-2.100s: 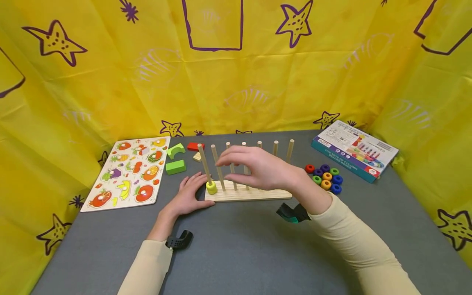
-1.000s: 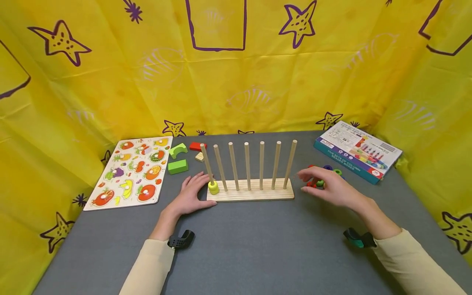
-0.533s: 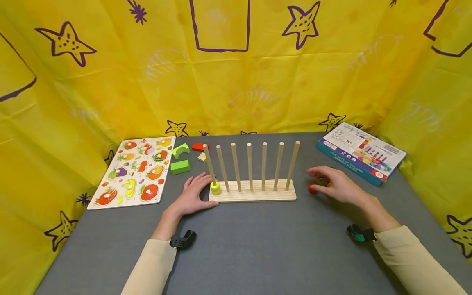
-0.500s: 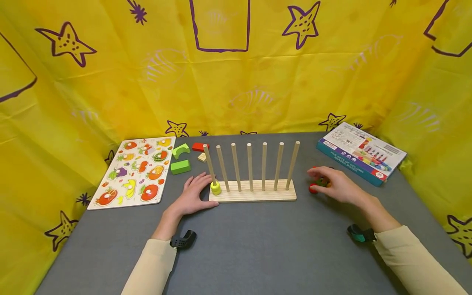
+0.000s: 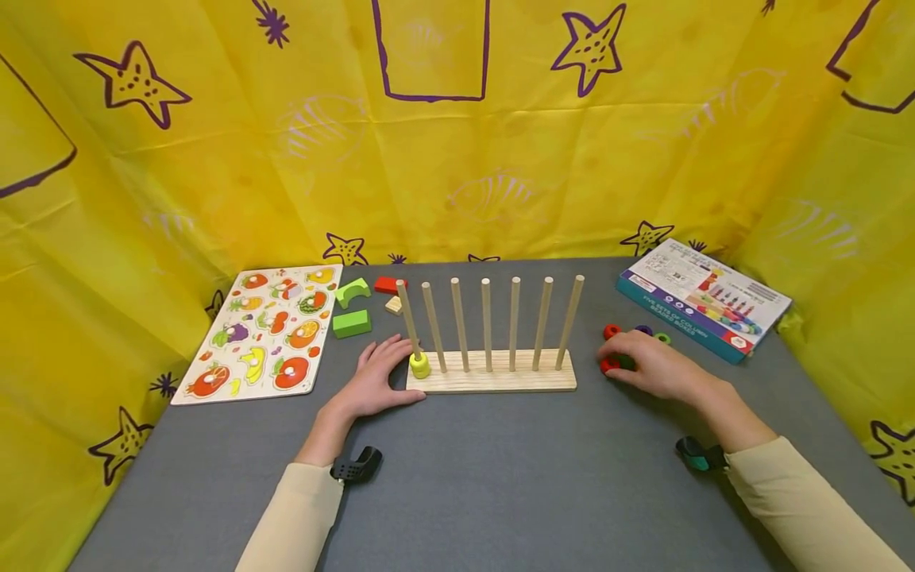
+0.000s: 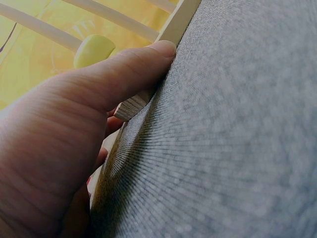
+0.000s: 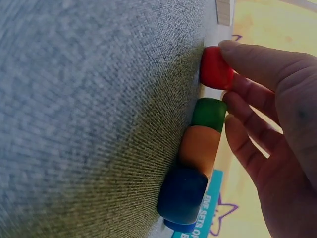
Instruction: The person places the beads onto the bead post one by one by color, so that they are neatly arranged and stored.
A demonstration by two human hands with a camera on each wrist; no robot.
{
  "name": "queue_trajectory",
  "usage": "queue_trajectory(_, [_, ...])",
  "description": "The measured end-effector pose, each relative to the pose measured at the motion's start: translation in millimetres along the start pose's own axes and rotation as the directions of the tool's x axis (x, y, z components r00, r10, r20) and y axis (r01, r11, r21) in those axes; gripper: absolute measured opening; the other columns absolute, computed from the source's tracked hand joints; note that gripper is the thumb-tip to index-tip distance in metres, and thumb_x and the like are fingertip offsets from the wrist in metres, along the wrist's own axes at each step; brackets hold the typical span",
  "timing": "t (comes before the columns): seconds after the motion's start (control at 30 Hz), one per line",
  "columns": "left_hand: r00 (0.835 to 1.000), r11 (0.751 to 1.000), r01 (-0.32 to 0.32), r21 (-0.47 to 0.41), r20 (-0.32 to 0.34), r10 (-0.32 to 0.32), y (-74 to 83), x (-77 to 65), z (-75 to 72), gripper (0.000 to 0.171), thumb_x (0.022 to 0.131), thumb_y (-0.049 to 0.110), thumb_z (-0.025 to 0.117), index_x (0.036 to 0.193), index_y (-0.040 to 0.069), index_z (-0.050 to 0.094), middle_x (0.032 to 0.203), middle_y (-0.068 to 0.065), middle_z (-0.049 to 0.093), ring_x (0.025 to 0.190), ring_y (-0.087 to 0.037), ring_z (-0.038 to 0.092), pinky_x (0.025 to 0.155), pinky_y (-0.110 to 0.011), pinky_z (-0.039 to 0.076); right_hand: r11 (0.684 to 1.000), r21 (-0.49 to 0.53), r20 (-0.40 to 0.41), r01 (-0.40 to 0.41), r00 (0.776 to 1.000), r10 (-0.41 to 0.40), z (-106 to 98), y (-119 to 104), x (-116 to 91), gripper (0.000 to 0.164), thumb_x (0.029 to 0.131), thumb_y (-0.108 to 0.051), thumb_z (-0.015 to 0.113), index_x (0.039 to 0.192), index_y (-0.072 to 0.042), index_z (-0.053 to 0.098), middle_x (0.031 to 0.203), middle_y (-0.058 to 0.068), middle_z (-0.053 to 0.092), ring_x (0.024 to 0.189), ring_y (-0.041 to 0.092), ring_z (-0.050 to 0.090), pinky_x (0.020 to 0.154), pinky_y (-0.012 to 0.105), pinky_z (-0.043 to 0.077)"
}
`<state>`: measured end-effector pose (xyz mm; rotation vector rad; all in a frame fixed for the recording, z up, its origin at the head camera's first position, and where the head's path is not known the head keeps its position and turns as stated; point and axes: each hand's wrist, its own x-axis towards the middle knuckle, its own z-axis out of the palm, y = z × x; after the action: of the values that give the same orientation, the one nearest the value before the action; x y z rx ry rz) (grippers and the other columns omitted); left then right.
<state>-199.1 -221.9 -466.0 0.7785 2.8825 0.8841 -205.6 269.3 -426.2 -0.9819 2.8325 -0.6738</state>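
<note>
My left hand (image 5: 375,385) grips the left end of a wooden peg board (image 5: 493,383), thumb along the front edge and fingers at the far side. Yellow beads (image 5: 419,365) sit at the bottom of its leftmost peg; the other pegs are bare. Right of the board, my right hand (image 5: 658,365) pinches a red bead (image 7: 215,68) between thumb and fingers, with the bead still at the tabletop. Close by in the right wrist view are a green bead (image 7: 209,115), an orange bead (image 7: 199,148) and a blue bead (image 7: 182,196). In the head view the hand hides most of this group.
Behind the right hand lie another red bead (image 5: 611,331) and a purple bead (image 5: 643,330). A toy box (image 5: 704,298) lies at the back right. On the left are a fruit puzzle board (image 5: 260,334), green blocks (image 5: 352,323) and a red block (image 5: 389,285).
From above the pegs, my right hand has moved right and down to the beads, and its fingers have closed on a red one. The left hand has stayed on the board.
</note>
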Motion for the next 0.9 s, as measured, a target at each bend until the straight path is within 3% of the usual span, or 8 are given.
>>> queue_trajectory(0.13, [1.0, 1.0, 0.0, 0.001, 0.0, 0.0, 0.0, 0.1, -0.1, 0.081, 0.081, 0.043, 0.081, 0.146, 0.004, 0.051, 0.151, -0.015, 0.048, 0.148, -0.037, 0.024, 0.115, -0.063, 0.005, 1.0, -0.015, -0.02, 0.016, 1.0, -0.017, -1.4, -0.5, 0.9, 0.023, 0.089, -0.011, 0.079, 0.111, -0.012, 0.074, 0.112, 0.002, 0.068, 0.103, 0.027, 0.058, 0.093, 0.053, 0.048])
queue_trajectory(0.33, [1.0, 1.0, 0.003, 0.005, 0.007, -0.003, -1.1, 0.3, 0.4, 0.081, 0.081, 0.044, 0.081, 0.146, 0.005, 0.051, 0.151, -0.014, 0.048, 0.148, -0.036, 0.024, 0.116, -0.062, 0.005, 0.998, -0.004, -0.141, 0.068, 0.988, -0.068, -9.7, -7.2, -2.5, 0.023, 0.086, -0.006, 0.081, 0.108, -0.01, 0.075, 0.109, 0.001, 0.068, 0.096, 0.021, 0.06, 0.084, 0.048, 0.053])
queue_trajectory(0.47, [1.0, 1.0, -0.002, 0.004, 0.002, 0.002, -2.3, 0.4, 0.4, 0.081, 0.081, 0.043, 0.081, 0.146, 0.005, 0.051, 0.151, -0.015, 0.047, 0.148, -0.037, 0.024, 0.115, -0.062, 0.005, 0.997, 0.002, -0.177, 0.082, 0.981, -0.08, -18.0, -14.0, -5.7, 0.025, 0.085, -0.005, 0.081, 0.109, -0.01, 0.074, 0.109, 0.0, 0.068, 0.093, 0.018, 0.06, 0.08, 0.047, 0.055])
queue_trajectory(0.63, [1.0, 1.0, 0.003, 0.001, 0.002, -0.003, -3.1, 0.3, 0.0, 0.081, 0.081, 0.042, 0.082, 0.146, 0.005, 0.051, 0.151, -0.015, 0.047, 0.148, -0.036, 0.023, 0.116, -0.062, 0.004, 0.993, 0.014, -0.179, 0.117, 0.977, -0.113, -22.7, -29.6, -5.0, 0.029, 0.084, -0.003, 0.082, 0.11, -0.012, 0.074, 0.111, -0.001, 0.067, 0.094, 0.017, 0.06, 0.079, 0.045, 0.057])
queue_trajectory(0.9, [1.0, 1.0, 0.011, 0.005, 0.008, -0.011, -2.2, 1.0, 0.9, 0.081, 0.081, 0.043, 0.081, 0.146, 0.005, 0.051, 0.151, -0.015, 0.047, 0.148, -0.036, 0.023, 0.116, -0.062, 0.004, 0.96, 0.086, -0.122, 0.265, 0.959, -0.254, -14.7, -72.0, 8.6, 0.033, 0.082, 0.0, 0.081, 0.112, -0.013, 0.073, 0.112, -0.002, 0.067, 0.098, 0.016, 0.063, 0.079, 0.039, 0.058])
